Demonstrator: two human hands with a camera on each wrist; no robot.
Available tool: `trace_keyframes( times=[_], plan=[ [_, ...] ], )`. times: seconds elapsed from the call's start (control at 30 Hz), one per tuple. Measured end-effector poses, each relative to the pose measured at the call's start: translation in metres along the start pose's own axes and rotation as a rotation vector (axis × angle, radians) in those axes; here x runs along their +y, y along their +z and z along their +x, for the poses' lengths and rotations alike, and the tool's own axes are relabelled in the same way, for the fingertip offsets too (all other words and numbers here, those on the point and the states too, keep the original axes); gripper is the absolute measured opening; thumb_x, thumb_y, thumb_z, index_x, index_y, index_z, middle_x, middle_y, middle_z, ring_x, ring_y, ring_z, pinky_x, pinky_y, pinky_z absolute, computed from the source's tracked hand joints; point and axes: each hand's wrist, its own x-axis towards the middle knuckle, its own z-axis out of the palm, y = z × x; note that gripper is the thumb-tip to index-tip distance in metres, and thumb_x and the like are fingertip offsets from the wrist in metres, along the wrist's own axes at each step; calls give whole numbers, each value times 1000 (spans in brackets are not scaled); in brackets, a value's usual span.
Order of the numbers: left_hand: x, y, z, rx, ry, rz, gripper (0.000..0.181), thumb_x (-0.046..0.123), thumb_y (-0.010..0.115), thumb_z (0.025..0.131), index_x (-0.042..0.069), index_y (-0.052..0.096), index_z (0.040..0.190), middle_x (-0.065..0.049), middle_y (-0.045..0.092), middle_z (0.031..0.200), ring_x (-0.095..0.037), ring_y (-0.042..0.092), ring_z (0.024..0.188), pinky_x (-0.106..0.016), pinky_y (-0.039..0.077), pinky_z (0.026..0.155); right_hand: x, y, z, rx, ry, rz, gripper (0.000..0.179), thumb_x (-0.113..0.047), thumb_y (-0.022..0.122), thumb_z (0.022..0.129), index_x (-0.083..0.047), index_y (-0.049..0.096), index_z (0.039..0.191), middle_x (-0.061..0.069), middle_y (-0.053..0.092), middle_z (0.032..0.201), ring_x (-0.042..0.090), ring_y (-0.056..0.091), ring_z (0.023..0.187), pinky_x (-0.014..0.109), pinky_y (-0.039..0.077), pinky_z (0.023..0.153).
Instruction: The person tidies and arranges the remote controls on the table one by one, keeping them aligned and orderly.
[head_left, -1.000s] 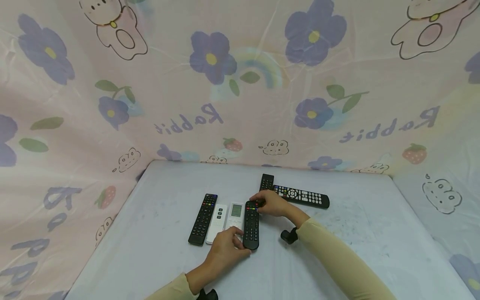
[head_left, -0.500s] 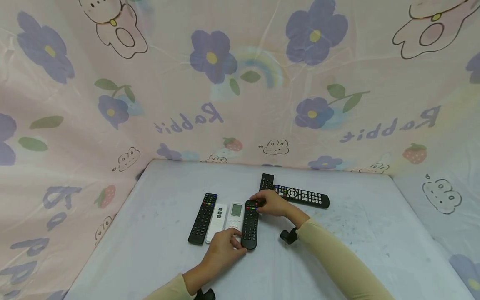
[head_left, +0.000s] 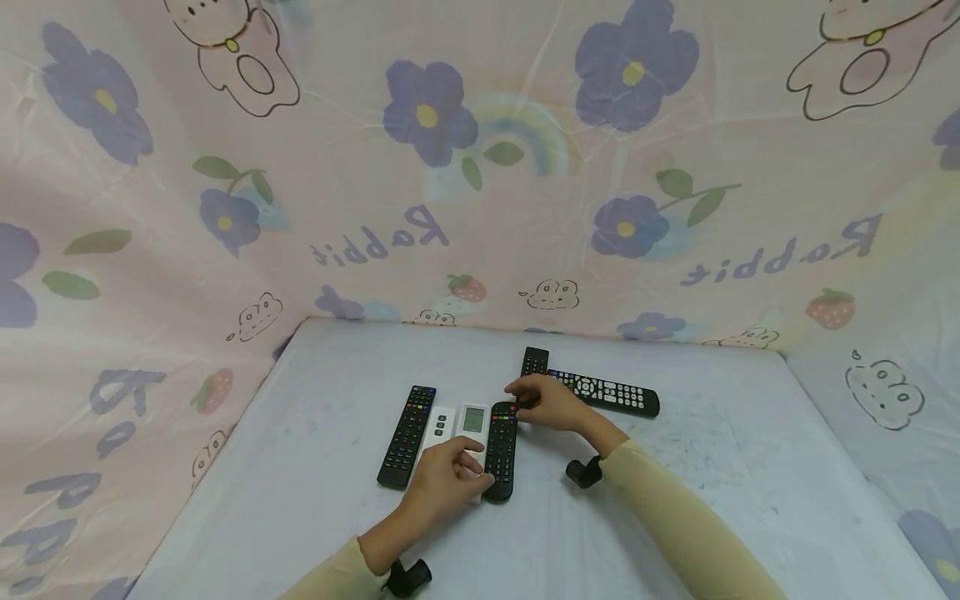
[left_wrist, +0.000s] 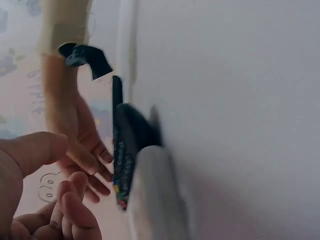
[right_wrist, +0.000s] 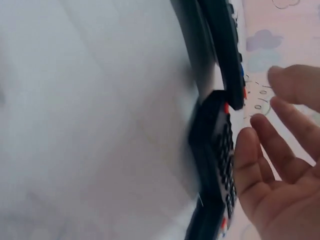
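Four remotes... a row of remotes lies on the white table. At its right end is a black remote (head_left: 501,454) with coloured keys near the top. My left hand (head_left: 441,482) hovers by its lower end, thumb tip close to the edge, and partly covers a white remote with a display (head_left: 473,418) and a slim white remote (head_left: 441,422). A black remote (head_left: 407,437) forms the row's left end. My right hand (head_left: 553,403) is above the black remote's top end. Both wrist views show loosely bent fingers (right_wrist: 272,145) holding nothing, beside the remotes.
Behind my right hand, a black remote with pale keys (head_left: 615,395) lies crosswise, close to another black remote (head_left: 535,360). Patterned cloth (head_left: 480,208) rises at the table's back and sides. A black wrist mount (head_left: 583,472) sits on each arm.
The right-hand black remote shifted slightly left, toward the white remotes. Then both hands let go of it; my left fingers have lifted and my right hand has risen slightly.
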Motion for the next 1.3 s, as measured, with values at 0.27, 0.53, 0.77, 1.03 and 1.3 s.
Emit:
trace_keyframes(
  times=[0.27, 0.53, 0.77, 1.03, 1.3],
  plan=[
    [18, -19, 24, -11, 77, 14, 41, 24, 78, 80, 11, 65, 117, -3, 70, 94, -9, 61, 79, -18, 52, 66, 2, -6, -17, 120, 89, -11, 35, -14, 74, 80, -5, 66, 113, 10, 68, 110, 23, 64, 95, 35, 55, 80],
    [39, -34, 78, -100, 138, 19, 39, 28, 75, 84, 19, 63, 121, -3, 68, 114, -21, 64, 100, -29, 55, 79, 7, -4, -35, 271, 266, -16, 36, -17, 79, 77, -8, 66, 109, 10, 68, 109, 25, 66, 96, 40, 55, 84],
    [36, -35, 136, -215, 117, 68, 45, 29, 73, 86, 17, 60, 127, -6, 64, 122, -21, 64, 103, -33, 55, 81, 5, 6, -41, 331, 313, -35, 37, -17, 81, 75, -9, 65, 107, 10, 69, 101, 22, 67, 87, 37, 56, 77],
    [21, -25, 188, -293, 73, 93, 47, 24, 72, 86, 11, 58, 129, -14, 61, 127, -26, 62, 109, -37, 54, 86, 7, 16, -39, 343, 303, -35, 40, -16, 85, 69, -12, 66, 104, 8, 70, 97, 20, 67, 83, 36, 56, 75],
    [8, -7, 217, -292, 24, 3, 50, 21, 71, 87, 9, 55, 133, -12, 61, 128, -25, 63, 106, -32, 56, 79, 4, 21, -35, 339, 315, -54, 41, -18, 86, 69, -14, 67, 106, 6, 69, 96, 19, 67, 83, 35, 56, 75]
  ],
)
